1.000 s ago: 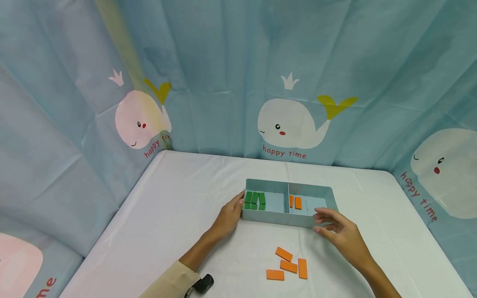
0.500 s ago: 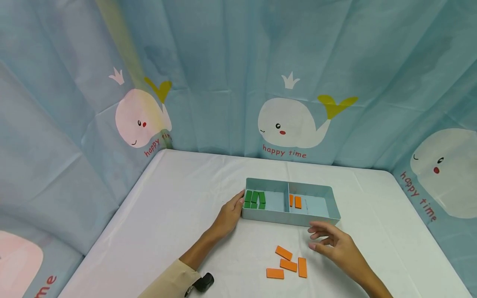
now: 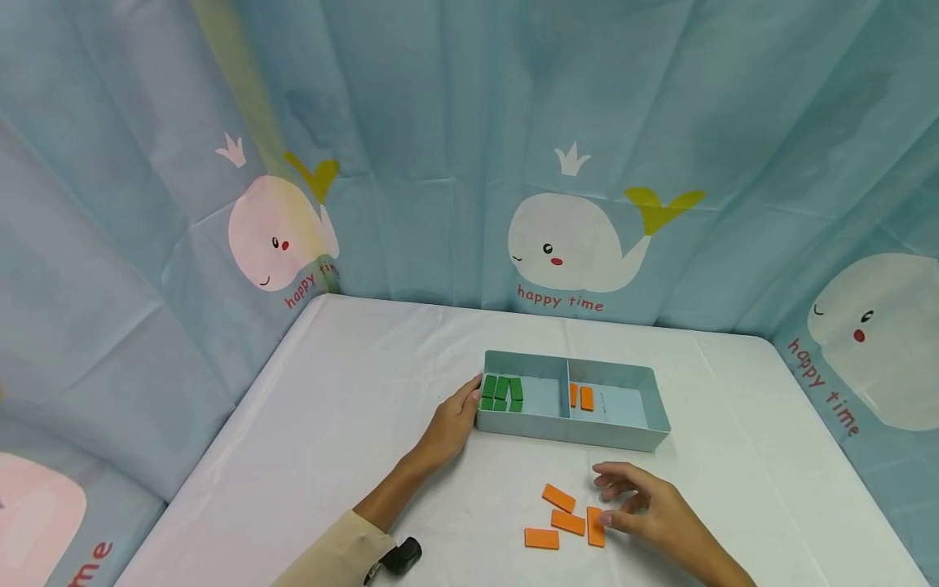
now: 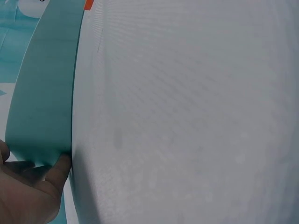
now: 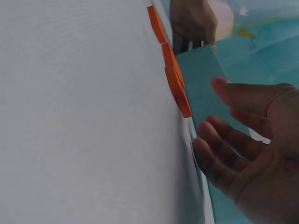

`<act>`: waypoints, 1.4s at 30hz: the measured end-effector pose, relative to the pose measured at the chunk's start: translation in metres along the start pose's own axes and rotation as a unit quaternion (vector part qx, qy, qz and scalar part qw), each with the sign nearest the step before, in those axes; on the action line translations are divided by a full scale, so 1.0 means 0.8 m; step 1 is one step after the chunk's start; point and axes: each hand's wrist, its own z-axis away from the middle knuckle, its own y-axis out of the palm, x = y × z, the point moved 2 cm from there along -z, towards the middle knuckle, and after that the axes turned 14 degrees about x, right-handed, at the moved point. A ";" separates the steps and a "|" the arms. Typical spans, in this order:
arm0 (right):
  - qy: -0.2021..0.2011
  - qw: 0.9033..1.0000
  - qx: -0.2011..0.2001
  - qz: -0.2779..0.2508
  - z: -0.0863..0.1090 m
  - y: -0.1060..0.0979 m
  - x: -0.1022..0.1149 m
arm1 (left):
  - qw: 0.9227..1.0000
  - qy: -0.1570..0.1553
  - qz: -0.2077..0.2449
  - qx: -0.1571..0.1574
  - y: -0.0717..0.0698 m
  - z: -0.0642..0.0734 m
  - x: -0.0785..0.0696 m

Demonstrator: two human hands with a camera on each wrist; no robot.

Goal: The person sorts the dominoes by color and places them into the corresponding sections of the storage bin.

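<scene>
In the head view a pale teal two-compartment box [image 3: 572, 432] sits on the white table. My left hand [image 3: 446, 428] holds its left end; in the left wrist view the fingers [image 4: 58, 172] lie against the end of the box. Several green tiles [image 3: 502, 393] are in the left compartment, two orange tiles [image 3: 587, 399] in the right one. In front of the box several loose orange tiles [image 3: 541, 539] lie on the table. My right hand [image 3: 649, 505] hovers at the rightmost loose tile [image 3: 593, 528], fingers loosely bent and apart, holding nothing; whether the thumb touches that tile I cannot tell.
The white table [image 3: 352, 367] is bounded by blue curtains [image 3: 411, 163] with whale prints at the back and sides. A black object [image 3: 402, 557] sits at the left sleeve [image 3: 337, 550].
My right hand has moved from the box's front right wall toward me and slightly left, down to the loose orange tiles. The left hand, box and tiles stay put.
</scene>
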 end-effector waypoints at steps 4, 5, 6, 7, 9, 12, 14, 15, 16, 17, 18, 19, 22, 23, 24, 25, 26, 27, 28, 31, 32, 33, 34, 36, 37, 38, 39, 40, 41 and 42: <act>0.031 0.999 0.018 -0.013 -0.001 0.003 0.000 | 1.000 0.003 -0.001 0.000 0.000 0.000 0.000; 0.036 0.999 0.019 -0.013 0.000 0.004 0.001 | 1.000 0.003 -0.001 0.000 0.000 0.000 0.000; 0.034 0.999 0.020 -0.010 0.000 0.005 0.001 | 1.000 0.002 -0.003 0.000 0.000 -0.001 0.000; 0.032 0.999 0.021 -0.007 0.000 0.006 0.000 | 1.000 0.001 -0.004 -0.001 0.000 -0.001 0.001; 0.031 0.999 0.021 -0.002 0.001 0.008 0.000 | 1.000 0.000 -0.007 -0.002 0.000 -0.001 0.002; 0.043 0.999 0.027 0.005 0.001 0.011 -0.001 | 1.000 -0.002 -0.012 -0.003 0.000 0.000 0.002; 0.060 0.998 0.034 0.009 0.000 0.013 -0.002 | 1.000 -0.001 -0.014 -0.003 -0.001 0.000 0.002; 0.066 0.997 0.037 0.014 0.000 0.013 -0.001 | 1.000 0.001 -0.012 -0.002 -0.001 0.000 0.002; 0.072 0.996 0.041 0.020 -0.001 0.014 -0.001 | 1.000 0.004 -0.012 -0.002 -0.001 0.001 0.001; 0.077 0.996 0.045 0.026 -0.001 0.014 0.000 | 1.000 0.005 -0.010 -0.001 0.000 0.001 0.001; 0.080 0.995 0.048 0.033 -0.001 0.015 0.001 | 1.000 0.006 -0.008 -0.001 0.000 0.001 0.001; 0.082 0.994 0.051 0.041 -0.001 0.015 0.002 | 1.000 0.009 -0.008 -0.001 0.000 0.001 0.001; 0.099 0.992 0.062 0.056 -0.002 0.017 0.004 | 1.000 0.011 -0.010 -0.004 0.000 0.001 0.001; 0.105 0.990 0.067 0.059 -0.003 0.018 0.004 | 1.000 0.008 -0.010 -0.005 0.000 0.002 0.000; 0.110 0.990 0.070 0.060 -0.003 0.018 0.004 | 1.000 0.008 -0.011 -0.007 0.001 0.002 0.000; 0.116 0.989 0.074 0.061 -0.003 0.019 0.003 | 1.000 0.008 -0.013 -0.008 0.001 0.002 0.000; 0.121 0.988 0.077 0.061 -0.003 0.019 0.003 | 1.000 0.006 -0.013 -0.008 0.001 0.002 0.000; 0.124 0.987 0.079 0.061 -0.004 0.020 0.003 | 1.000 0.005 -0.013 -0.008 0.001 0.002 0.000; 0.125 0.987 0.079 0.061 -0.004 0.020 0.002 | 1.000 0.007 -0.014 -0.008 0.001 0.001 0.000; 0.125 0.987 0.081 0.061 -0.004 0.020 0.001 | 1.000 0.003 -0.013 -0.005 0.000 0.001 0.000; 0.123 0.987 0.082 0.061 -0.004 0.020 0.001 | 1.000 0.004 -0.013 -0.005 0.000 0.001 0.000; 0.122 0.987 0.082 0.060 -0.004 0.019 0.001 | 1.000 0.005 -0.014 -0.005 0.000 0.001 0.000; 0.121 0.988 0.082 0.058 -0.004 0.019 0.001 | 1.000 0.005 -0.014 -0.004 0.000 0.001 0.000; 0.115 0.988 0.082 0.058 -0.003 0.019 0.001 | 1.000 0.000 -0.012 -0.002 -0.001 0.001 0.000; 0.112 0.989 0.081 0.057 -0.003 0.019 0.001 | 1.000 -0.001 -0.011 -0.002 0.000 0.001 0.000; 0.109 0.989 0.079 0.056 -0.003 0.019 0.001 | 1.000 -0.001 -0.010 -0.003 0.000 0.000 0.000; 0.107 0.990 0.077 0.056 -0.002 0.019 0.002 | 1.000 -0.003 -0.008 -0.002 0.000 0.000 0.000; 0.105 0.990 0.074 0.056 -0.002 0.019 0.002 | 1.000 -0.006 -0.007 -0.001 0.000 0.000 0.000; 0.103 0.991 0.070 0.057 -0.001 0.019 0.002 | 1.000 -0.008 -0.005 -0.001 0.000 0.000 0.000; 0.100 0.991 0.066 0.057 -0.001 0.019 0.003 | 1.000 -0.005 -0.007 -0.002 0.000 0.000 0.000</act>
